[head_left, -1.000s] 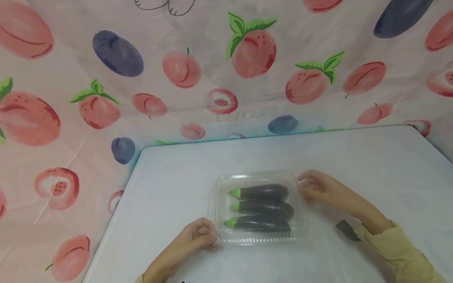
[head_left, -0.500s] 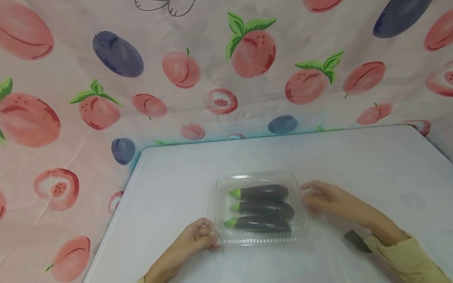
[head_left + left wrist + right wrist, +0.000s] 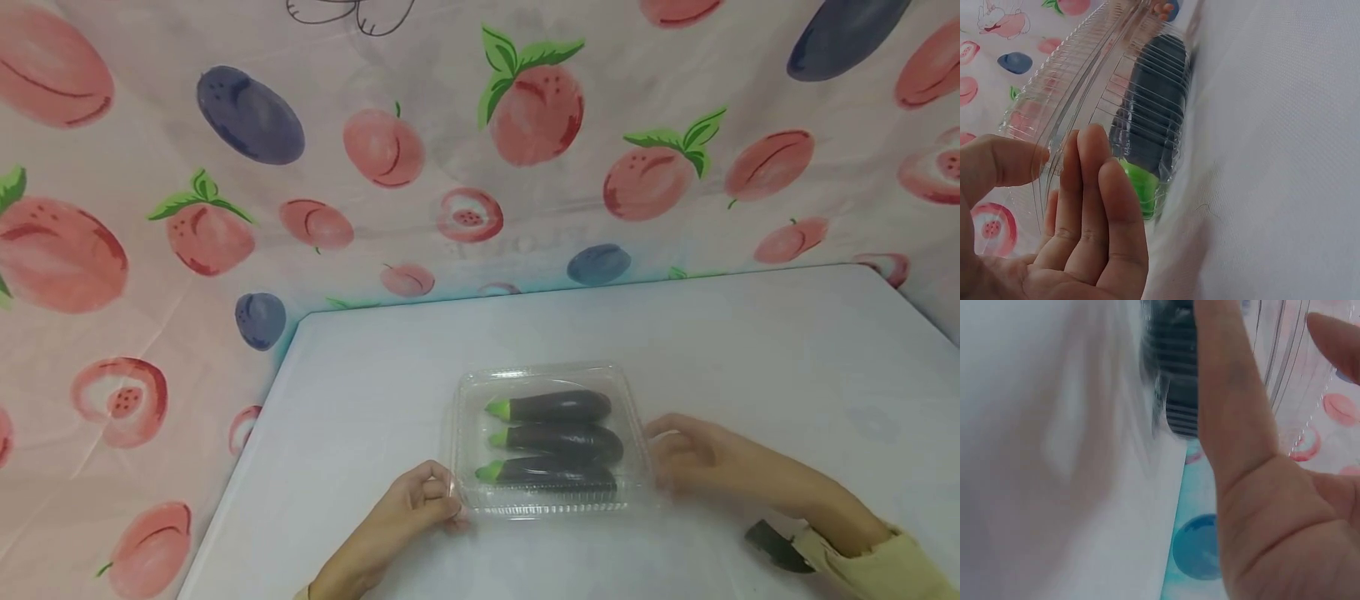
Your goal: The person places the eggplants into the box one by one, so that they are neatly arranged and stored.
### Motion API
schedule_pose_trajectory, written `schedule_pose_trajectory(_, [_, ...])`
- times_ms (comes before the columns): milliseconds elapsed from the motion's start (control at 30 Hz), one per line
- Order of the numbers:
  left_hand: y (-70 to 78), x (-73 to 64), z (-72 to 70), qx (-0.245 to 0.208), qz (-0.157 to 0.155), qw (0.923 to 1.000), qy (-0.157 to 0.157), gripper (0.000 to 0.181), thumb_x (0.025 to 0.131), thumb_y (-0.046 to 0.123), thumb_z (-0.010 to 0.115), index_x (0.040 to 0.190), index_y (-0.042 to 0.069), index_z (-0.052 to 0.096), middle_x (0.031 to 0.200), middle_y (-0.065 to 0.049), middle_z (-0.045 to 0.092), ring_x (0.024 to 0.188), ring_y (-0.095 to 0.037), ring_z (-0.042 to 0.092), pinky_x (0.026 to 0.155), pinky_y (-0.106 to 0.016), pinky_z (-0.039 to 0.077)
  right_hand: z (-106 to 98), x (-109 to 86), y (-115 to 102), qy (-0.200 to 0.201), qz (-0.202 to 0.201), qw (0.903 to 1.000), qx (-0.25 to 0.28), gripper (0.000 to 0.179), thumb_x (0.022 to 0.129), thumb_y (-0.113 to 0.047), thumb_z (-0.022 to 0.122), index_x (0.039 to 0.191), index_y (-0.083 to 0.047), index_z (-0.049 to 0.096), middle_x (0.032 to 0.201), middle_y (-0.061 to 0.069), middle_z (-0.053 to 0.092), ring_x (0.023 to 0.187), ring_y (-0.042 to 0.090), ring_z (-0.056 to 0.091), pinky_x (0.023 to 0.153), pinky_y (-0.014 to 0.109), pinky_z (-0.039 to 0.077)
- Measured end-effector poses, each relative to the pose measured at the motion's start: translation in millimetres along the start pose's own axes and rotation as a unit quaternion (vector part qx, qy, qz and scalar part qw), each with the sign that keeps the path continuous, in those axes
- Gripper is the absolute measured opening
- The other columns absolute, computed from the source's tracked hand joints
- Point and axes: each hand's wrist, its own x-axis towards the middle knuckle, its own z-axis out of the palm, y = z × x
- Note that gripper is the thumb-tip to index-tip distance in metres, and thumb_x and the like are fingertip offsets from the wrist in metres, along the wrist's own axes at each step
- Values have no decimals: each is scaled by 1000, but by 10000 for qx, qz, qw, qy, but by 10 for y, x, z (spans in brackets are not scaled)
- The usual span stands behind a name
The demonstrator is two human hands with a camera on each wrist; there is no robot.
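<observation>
A clear plastic clamshell container [image 3: 540,508] stands on the table with its lid down. Three dark eggplants with green tips lie inside it: a back eggplant [image 3: 562,407], a middle eggplant [image 3: 570,443] and a front eggplant [image 3: 551,472]. At the front left corner my left hand [image 3: 412,504] pinches the rim between thumb and fingers, as the left wrist view confirms. Beside the right wall is my right hand [image 3: 697,458], slightly blurred. In the right wrist view its thumb [image 3: 1335,347] stands apart from the rim, and its fingers extend along the container's side.
White cloth covers the table [image 3: 375,358]. Behind and to the left hangs a pink curtain [image 3: 420,75] printed with fruit. A black strap [image 3: 776,546] shows at the right sleeve [image 3: 885,567].
My right hand has slid from the container's back right corner toward the front along its right side. The left hand and the container stay in place.
</observation>
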Motion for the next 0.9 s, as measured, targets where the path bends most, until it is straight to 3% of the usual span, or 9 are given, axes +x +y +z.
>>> schedule_pose_trajectory(233, [-7, 12, -4, -59, -23, 10000, 42, 23, 93, 13, 65, 107, 5, 48, 88, -1, 69, 83, -20, 72, 89, -30, 55, 33, 0, 39, -239, 13, 9988, 431, 40, 103, -18, 53, 138, -4, 39, 128, 22, 57, 104, 31, 65, 84, 26, 55])
schedule_pose_trajectory(500, [-4, 4, 27, -94, -46, 9999, 77, 24, 92, 7, 62, 109, 2, 45, 89, -4, 70, 83, -22, 72, 88, -31, 57, 64, 20, 67, -483, -356, 9925, 1060, 39, 99, -7, 57, 132, -2, 37, 114, 23, 64, 96, 26, 68, 82, 27, 54])
schedule_pose_trajectory(633, [-12, -2, 35, -59, -73, 9999, 105, 24, 91, 6, 61, 109, 2, 45, 88, -4, 70, 83, -23, 72, 90, -30, 56, 89, 34, 51, -476, -246, 9928, 1074, 38, 98, -7, 60, 130, -4, 39, 113, 22, 65, 96, 27, 69, 82, 30, 55])
schedule_pose_trajectory(900, [-6, 5, 41, -29, -123, 9998, 124, 25, 90, 6, 62, 110, 2, 46, 88, -5, 71, 81, -22, 73, 90, -28, 54, 88, 58, 41, -551, -479, 9911, 1113, 38, 98, -5, 59, 129, -1, 37, 112, 24, 64, 96, 26, 70, 82, 32, 57])
